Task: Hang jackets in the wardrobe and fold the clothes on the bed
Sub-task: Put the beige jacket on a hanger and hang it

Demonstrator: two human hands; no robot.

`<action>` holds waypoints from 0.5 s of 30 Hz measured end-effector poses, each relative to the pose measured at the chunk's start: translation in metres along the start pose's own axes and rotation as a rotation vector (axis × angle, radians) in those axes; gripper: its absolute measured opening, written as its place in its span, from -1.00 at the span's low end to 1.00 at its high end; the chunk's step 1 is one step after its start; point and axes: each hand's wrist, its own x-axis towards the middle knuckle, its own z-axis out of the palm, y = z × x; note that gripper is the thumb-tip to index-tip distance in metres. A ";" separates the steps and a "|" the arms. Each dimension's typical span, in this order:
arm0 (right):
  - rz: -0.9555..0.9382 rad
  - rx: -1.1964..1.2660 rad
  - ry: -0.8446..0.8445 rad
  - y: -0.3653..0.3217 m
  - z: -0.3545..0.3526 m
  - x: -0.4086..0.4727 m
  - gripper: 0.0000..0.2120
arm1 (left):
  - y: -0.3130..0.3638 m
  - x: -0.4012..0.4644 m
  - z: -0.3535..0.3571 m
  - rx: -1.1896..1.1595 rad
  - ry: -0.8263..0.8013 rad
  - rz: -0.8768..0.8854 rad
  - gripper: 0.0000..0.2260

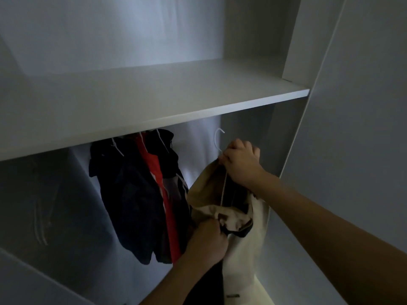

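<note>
A cream jacket (242, 256) with a dark lining hangs from a white hanger (218, 139) inside the wardrobe, right of centre. My right hand (240, 161) grips the hanger's neck at the jacket's collar, the hook standing free below the shelf. Lower down, my left hand (209, 241) grips a fold of the jacket's front. Three dark jackets (136, 194), one red and dark, hang on white hangers to the left. The rail is hidden behind the shelf edge.
A white shelf (154, 111) spans the wardrobe above the hanging space. The wardrobe's right side panel (293, 139) stands just right of my right hand. An open door (363, 128) fills the right of the view. The left of the hanging space is dim.
</note>
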 end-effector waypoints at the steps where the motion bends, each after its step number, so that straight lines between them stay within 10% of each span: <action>1: -0.024 -0.006 -0.015 0.001 0.000 0.007 -0.66 | 0.007 0.005 0.003 -0.029 0.014 -0.017 -0.89; 15: -0.206 0.008 -0.359 0.045 0.027 0.118 -0.60 | 0.030 0.148 0.014 -0.504 0.392 -0.338 -0.81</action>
